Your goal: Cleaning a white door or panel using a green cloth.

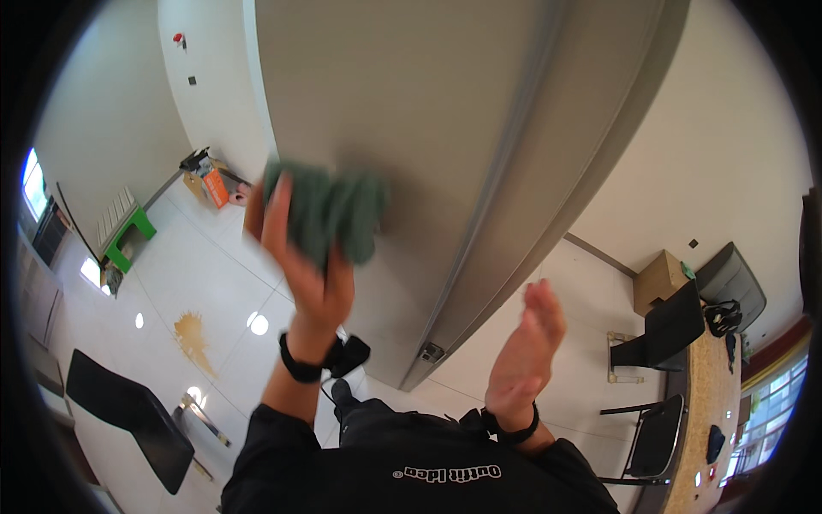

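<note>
My left hand point(308, 270) grips a bunched green cloth point(321, 212), its fingers spread over the fabric. Both are slightly blurred, against or just before a large flat grey-beige panel point(411, 96), which looks like a door or a cabinet side. A metal strip point(494, 186) runs down the panel near its right edge, with a small metal fitting point(432, 351) at the lower corner. My right hand point(528, 360) is raised to the right of that edge, palm turned inward, fingers together and extended, holding nothing. A black band circles each wrist.
Black chairs point(131, 414) stand at the lower left and at the right point(655, 443), beside a long wood-topped table point(706, 398). A green stool point(131, 234), an open box of items point(209, 180) and a brown stain point(194, 337) are on the left floor. A cardboard box point(658, 279) is at the right wall.
</note>
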Demonstrator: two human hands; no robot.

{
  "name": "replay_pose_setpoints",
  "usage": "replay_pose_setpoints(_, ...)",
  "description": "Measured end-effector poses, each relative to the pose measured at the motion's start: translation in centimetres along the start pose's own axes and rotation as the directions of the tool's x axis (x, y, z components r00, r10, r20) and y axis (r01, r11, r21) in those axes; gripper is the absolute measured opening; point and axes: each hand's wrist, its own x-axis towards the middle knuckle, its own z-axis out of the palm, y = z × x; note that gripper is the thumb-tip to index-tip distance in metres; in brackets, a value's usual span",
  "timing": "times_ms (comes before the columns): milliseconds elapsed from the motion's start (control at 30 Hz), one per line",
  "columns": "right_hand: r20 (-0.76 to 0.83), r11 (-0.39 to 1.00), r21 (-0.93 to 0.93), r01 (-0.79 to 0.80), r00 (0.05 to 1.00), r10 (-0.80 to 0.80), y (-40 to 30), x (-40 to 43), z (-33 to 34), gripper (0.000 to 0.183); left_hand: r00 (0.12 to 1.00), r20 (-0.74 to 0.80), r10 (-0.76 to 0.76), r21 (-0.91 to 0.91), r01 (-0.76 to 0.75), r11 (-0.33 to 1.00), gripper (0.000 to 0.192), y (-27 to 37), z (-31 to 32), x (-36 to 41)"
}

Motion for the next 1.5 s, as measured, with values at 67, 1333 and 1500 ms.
replay_pose_setpoints(67, -0.082, 0.995, -0.048, -0.082, 0.994, 0.078, 0.4, 0.1, -1.1, 0.065, 0.986, 0.167, 0.019, 0.014, -0.021, 1.000, 0.069, -0.5, 2.1, 2.7)
replay_pose_setpoints(1333, -0.143, 0.989, -0.097, -0.115, 0.985, 0.100, 8.9, -4.5, 1.3, 0.070, 0.640, 0.261, 0.723, 0.162, -0.767, 0.620, 0.048, 0.7, 4.6, -1.0)
replay_pose_setpoints(1500, -0.130, 0.994, -0.088, -0.071, 0.990, 0.059, 9.4, -4.4, 1.5, 0.069, 0.610, 0.398, 0.685, 0.229, -0.789, 0.570, 0.049, -6.1, -0.3, 7.3)
